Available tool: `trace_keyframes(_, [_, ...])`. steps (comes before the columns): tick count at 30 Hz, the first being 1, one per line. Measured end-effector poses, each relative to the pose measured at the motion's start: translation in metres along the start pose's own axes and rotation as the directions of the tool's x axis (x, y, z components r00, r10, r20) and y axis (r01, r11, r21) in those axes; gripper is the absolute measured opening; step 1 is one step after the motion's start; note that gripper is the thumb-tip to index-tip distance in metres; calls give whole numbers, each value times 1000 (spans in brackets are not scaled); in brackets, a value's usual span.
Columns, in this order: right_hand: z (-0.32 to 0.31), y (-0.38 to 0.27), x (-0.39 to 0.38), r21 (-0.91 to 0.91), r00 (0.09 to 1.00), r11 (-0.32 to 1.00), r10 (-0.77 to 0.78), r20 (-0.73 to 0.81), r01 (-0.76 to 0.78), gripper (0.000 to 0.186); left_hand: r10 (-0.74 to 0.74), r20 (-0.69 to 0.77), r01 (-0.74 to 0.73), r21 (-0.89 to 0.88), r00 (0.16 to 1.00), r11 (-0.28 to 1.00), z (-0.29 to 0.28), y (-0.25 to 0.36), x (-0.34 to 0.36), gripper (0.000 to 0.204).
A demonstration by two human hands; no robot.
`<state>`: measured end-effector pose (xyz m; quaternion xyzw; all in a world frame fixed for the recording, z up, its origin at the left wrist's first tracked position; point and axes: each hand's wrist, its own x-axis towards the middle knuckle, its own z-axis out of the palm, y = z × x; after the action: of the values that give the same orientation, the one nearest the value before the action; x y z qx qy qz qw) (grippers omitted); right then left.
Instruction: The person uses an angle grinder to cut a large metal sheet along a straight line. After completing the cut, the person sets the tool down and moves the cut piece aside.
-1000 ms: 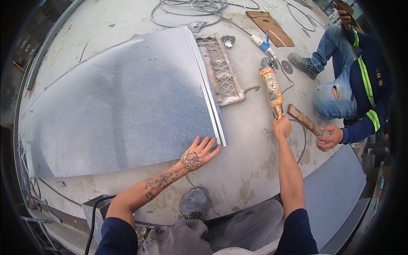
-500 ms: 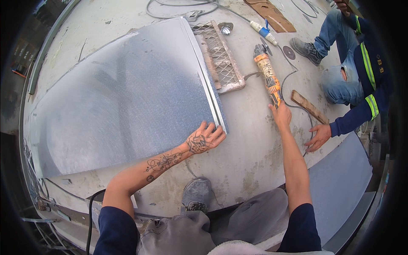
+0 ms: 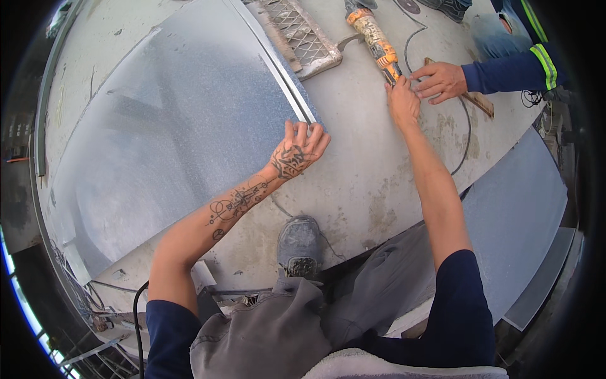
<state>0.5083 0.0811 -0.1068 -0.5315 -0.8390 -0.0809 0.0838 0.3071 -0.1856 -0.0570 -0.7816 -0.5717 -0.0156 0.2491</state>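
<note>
My left hand [image 3: 300, 150], tattooed, curls its fingers over the near right corner of a large grey metal sheet [image 3: 189, 120]. Its fingertips rest at the end of narrow bright metal strips [image 3: 278, 66] running along the sheet's right edge. My right hand [image 3: 403, 106] is wrapped round the rear end of an orange angle grinder [image 3: 377, 44], which lies on the pale floor with its head pointing away. The head is cut off at the picture's top. A co-worker's hand [image 3: 440, 82], fingers spread, is right beside my right hand, close to the grinder's rear end.
A framed metal mesh panel [image 3: 306, 35] lies between sheet and grinder. The grinder's cord [image 3: 468, 136] curves along the floor at right, past a wooden strip [image 3: 481, 104]. Another grey sheet [image 3: 517, 208] lies at lower right. My shoe [image 3: 300, 243] stands near the floor's edge.
The co-worker's hand has moved from the cord on the floor to beside my right hand. The scene has shifted upward in the picture. Both my hands keep their holds.
</note>
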Motion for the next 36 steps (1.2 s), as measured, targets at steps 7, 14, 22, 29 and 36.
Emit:
trace_keyframes(7, [2, 8, -10, 45, 992, 992, -120, -26, 121, 43, 172, 72, -179, 101, 982, 979, -2, 10, 5, 11])
trace_keyframes(14, [-8, 2, -13, 10, 996, 1000, 14, 85, -15, 48, 269, 173, -304, 224, 948, 926, -10, 19, 11, 15])
trace_keyframes(22, [-24, 34, -4, 12, 990, 1000, 27, 135, -29, 51, 386, 95, -395, 126, 918, 910, 0, 5, 6, 21])
trace_keyframes(29, [-46, -21, -61, 317, 993, 947, -84, 84, 53, 45, 453, 90, -460, 245, 887, 853, -3, 5, 3, 26])
trace_keyframes(36, [-78, -116, -94, 732, 609, 360, -407, 681, -578, 48, 425, 151, -446, 151, 893, 882, -12, 8, 7, 25])
